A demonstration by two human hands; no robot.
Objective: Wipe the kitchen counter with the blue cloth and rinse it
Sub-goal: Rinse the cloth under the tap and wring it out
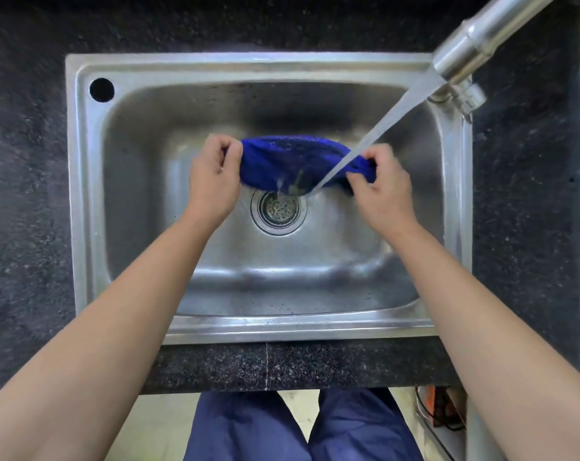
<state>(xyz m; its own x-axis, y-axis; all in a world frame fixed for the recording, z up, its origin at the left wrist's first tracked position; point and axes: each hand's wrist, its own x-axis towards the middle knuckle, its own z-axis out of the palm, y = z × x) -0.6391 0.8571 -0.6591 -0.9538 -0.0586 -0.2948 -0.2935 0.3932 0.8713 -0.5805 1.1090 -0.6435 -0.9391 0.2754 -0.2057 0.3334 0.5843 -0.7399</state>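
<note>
Blue cloth (292,161) hangs stretched between left hand (212,184) and right hand (381,191), fingers pinched closed on its ends, so faucet (481,38) water soaks it over the sink (82,194).

— What are we wearing on our arms?

— Nothing: both forearms are bare from the frame's edge to the wrists, with no sleeves showing. The left hand (212,184) and right hand (381,191) are bare too.

— And lower down?

— We have on dark blue trousers (302,427), loose and creased over both legs.
</note>
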